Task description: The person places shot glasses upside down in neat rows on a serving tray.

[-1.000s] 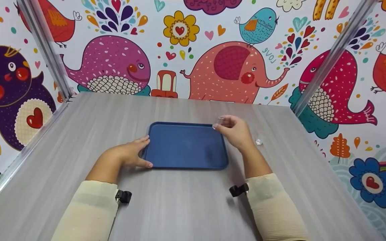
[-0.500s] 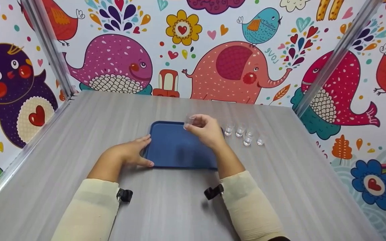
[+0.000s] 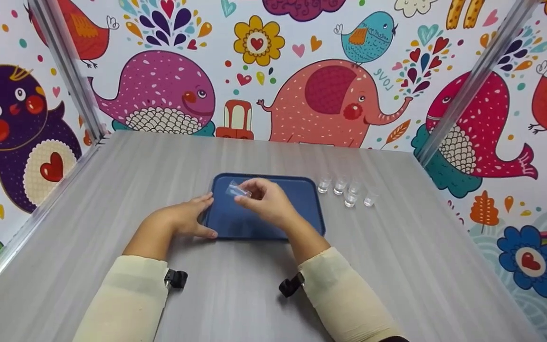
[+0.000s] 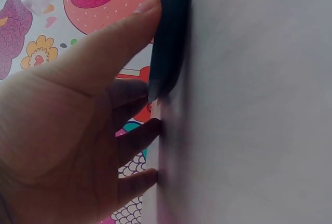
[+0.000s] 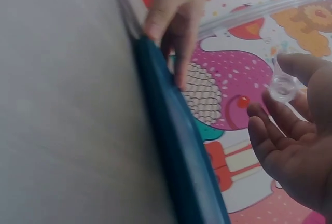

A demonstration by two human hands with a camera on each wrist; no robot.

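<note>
A dark blue rectangular tray lies on the table. At its left end my left hand rests with spread, fairly straight fingers, the thumb at the near left corner and the other fingertips along the left side. Over the tray's left half, my right hand pinches a small clear shot glass between thumb and fingers. Tilted in the head view, the glass points its mouth toward the upper left. From the right wrist, the thick base of the same shot glass shows between thumb and fingertips.
Several more clear shot glasses stand in a loose group on the table, just right of the tray. Patterned panels close off the back and sides, with metal posts at the corners.
My right hand has carried the shot glass leftward from the tray's far right corner to over its left half, and the glass has tipped over. The left hand stays at the tray's left end.
</note>
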